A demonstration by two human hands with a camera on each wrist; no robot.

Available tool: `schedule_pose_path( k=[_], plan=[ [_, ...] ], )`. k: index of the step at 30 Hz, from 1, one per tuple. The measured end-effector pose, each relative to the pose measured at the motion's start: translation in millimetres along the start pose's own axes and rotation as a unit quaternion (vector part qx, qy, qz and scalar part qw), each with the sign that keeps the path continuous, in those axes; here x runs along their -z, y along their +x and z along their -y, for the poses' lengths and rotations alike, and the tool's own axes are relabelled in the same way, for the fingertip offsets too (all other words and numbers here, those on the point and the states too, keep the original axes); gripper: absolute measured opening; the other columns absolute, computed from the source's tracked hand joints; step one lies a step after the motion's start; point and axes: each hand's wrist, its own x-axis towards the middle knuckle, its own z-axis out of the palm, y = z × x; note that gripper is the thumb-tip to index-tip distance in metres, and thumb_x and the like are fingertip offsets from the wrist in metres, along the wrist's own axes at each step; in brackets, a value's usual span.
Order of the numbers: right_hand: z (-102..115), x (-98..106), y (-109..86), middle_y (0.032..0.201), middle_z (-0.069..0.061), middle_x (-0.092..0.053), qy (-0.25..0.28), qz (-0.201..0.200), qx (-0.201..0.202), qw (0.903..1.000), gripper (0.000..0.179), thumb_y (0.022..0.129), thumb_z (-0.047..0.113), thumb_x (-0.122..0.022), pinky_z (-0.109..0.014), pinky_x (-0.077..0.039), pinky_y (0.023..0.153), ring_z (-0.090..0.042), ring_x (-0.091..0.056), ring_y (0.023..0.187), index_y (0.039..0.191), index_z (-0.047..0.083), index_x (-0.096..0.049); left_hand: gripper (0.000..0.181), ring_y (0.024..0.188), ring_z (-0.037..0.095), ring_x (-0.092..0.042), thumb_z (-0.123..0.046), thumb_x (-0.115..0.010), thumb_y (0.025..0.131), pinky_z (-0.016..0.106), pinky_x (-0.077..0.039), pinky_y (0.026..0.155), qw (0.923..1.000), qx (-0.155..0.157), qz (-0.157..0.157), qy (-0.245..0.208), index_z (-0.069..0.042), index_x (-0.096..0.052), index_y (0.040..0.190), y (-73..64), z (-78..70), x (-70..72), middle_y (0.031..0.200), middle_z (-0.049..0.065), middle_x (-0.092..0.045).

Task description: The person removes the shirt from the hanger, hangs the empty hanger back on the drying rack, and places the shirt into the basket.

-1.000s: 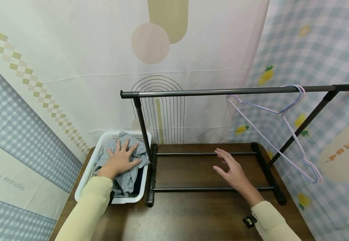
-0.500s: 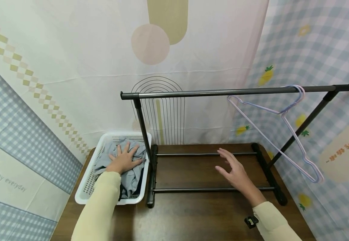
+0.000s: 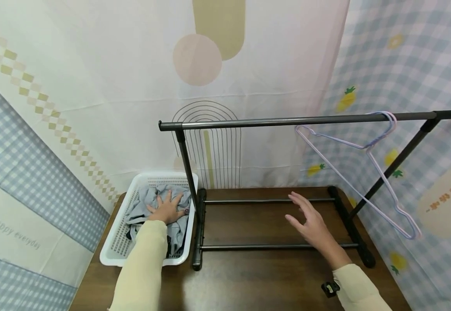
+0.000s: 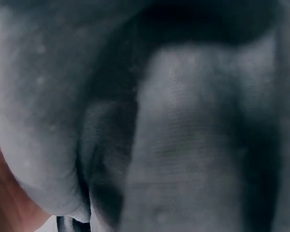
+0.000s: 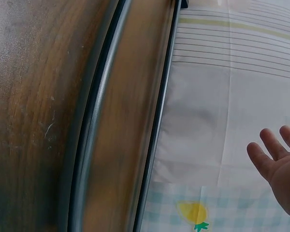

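In the head view my left hand [image 3: 166,211] lies with spread fingers on a crumpled grey-blue garment [image 3: 144,202] inside a white plastic basket [image 3: 110,255]. Grey cloth [image 4: 183,135] fills the left wrist view, blurred and very close, with a bit of skin at its lower left. Some dark cloth shows beneath the garment. Over the base of a black clothes rack [image 3: 256,248], my right hand [image 3: 310,222] hovers with loosely extended fingers and holds nothing. The right wrist view shows part of that hand [image 5: 280,164] at the right edge.
Pale purple and pink hangers [image 3: 350,140] hang at the right of the rack's top bar [image 3: 256,123]. The rack's left post stands close beside the basket. A brown wooden table [image 3: 241,280] carries everything, with patterned cloth walls [image 3: 280,56] behind and at both sides.
My left hand has shifted slightly right and down on the garment, which now lies flatter and bunched differently in the basket. My right hand has drifted a little right, still holding nothing.
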Motion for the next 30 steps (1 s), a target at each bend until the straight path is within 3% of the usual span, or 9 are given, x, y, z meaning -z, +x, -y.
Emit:
schedule_pose_path(
  k=[5, 9, 13, 17, 21, 24, 27, 30],
  plan=[
    [-2, -2, -4.4, 0.164, -0.015, -0.037, -0.022, 0.030, -0.008, 0.9993, 0.069, 0.098, 0.026, -0.073, -0.065, -0.045, 0.105, -0.041, -0.045, 0.142, 0.158, 0.014, -0.041, 0.076, 0.149, 0.064, 0.010, -0.050, -0.053, 0.105, 0.093, 0.000, 0.101, 0.9996, 0.018, 0.016, 0.014, -0.025, -0.017, 0.167, 2.4, 2.5, -8.3, 0.172, 0.021, 0.007],
    [-4, -5, -7.3, 0.164, -0.017, -0.035, -0.075, 0.049, -0.001, 0.9959, 0.072, 0.097, 0.030, -0.074, -0.068, -0.044, 0.105, -0.045, -0.041, 0.144, 0.158, 0.013, -0.041, 0.077, 0.148, 0.065, 0.011, -0.052, -0.052, 0.105, 0.094, 0.000, 0.100, 0.9996, 0.019, 0.017, 0.011, -0.024, -0.017, 0.167, 4.1, 4.4, -13.0, 0.172, 0.022, 0.008],
    [-12, -8, -8.5, 0.161, -0.020, -0.039, -0.151, 0.046, 0.042, 0.9866, 0.075, 0.092, 0.031, -0.080, -0.066, -0.048, 0.101, -0.047, -0.048, 0.137, 0.155, 0.010, -0.045, 0.078, 0.149, 0.064, 0.014, -0.052, -0.055, 0.104, 0.094, 0.001, 0.099, 0.9998, 0.011, 0.011, -0.009, -0.025, -0.019, 0.167, 2.1, 1.9, -6.6, 0.172, 0.021, 0.007],
    [-24, -10, -8.6, 0.156, -0.024, -0.044, -0.225, 0.031, 0.102, 0.9685, 0.079, 0.086, 0.031, -0.085, -0.063, -0.050, 0.101, -0.047, -0.054, 0.130, 0.152, 0.006, -0.050, 0.081, 0.151, 0.060, 0.012, -0.052, -0.060, 0.101, 0.093, -0.002, 0.101, 0.9998, -0.011, -0.013, -0.007, -0.025, -0.020, 0.167, -4.4, -2.1, 7.6, 0.173, 0.022, 0.002],
    [-37, -9, -8.1, 0.153, -0.027, -0.048, -0.269, 0.010, 0.144, 0.9522, 0.081, 0.080, 0.031, -0.088, -0.061, -0.050, 0.102, -0.045, -0.057, 0.128, 0.148, 0.002, -0.054, 0.091, 0.152, 0.061, 0.007, -0.058, -0.064, 0.096, 0.091, -0.005, 0.104, 0.9981, -0.039, -0.047, 0.011, -0.022, -0.021, 0.167, -17.9, -2.6, 23.1, 0.172, 0.024, -0.002],
    [-42, -9, -8.4, 0.152, -0.028, -0.048, -0.277, 0.008, 0.146, 0.9497, 0.080, 0.080, 0.032, -0.088, -0.061, -0.049, 0.103, -0.046, -0.056, 0.128, 0.147, 0.001, -0.055, 0.103, 0.151, 0.063, 0.002, -0.068, -0.067, 0.089, 0.090, -0.008, 0.105, 0.9956, -0.045, -0.078, 0.028, -0.019, -0.019, 0.167, -33.0, 0.5, 34.9, 0.171, 0.025, -0.003],
    [-44, -9, -9.0, 0.152, -0.029, -0.048, -0.273, 0.011, 0.138, 0.9521, 0.079, 0.082, 0.032, -0.087, -0.061, -0.049, 0.103, -0.046, -0.057, 0.128, 0.147, 0.001, -0.054, 0.117, 0.149, 0.067, -0.003, -0.076, -0.067, 0.083, 0.091, -0.013, 0.104, 0.9963, -0.016, -0.075, 0.039, -0.014, -0.014, 0.167, -52.3, 4.4, 46.4, 0.170, 0.029, -0.002],
    [-45, -8, -10.2, 0.152, -0.029, -0.048, -0.265, 0.011, 0.128, 0.9557, 0.077, 0.082, 0.030, -0.087, -0.062, -0.049, 0.102, -0.047, -0.057, 0.127, 0.146, 0.002, -0.055, 0.132, 0.145, 0.072, -0.004, -0.079, -0.071, 0.077, 0.091, -0.017, 0.102, 0.9984, 0.039, -0.029, 0.027, -0.009, -0.005, 0.166, -68.8, 6.9, 52.9, 0.167, 0.035, 0.003]
  ],
)
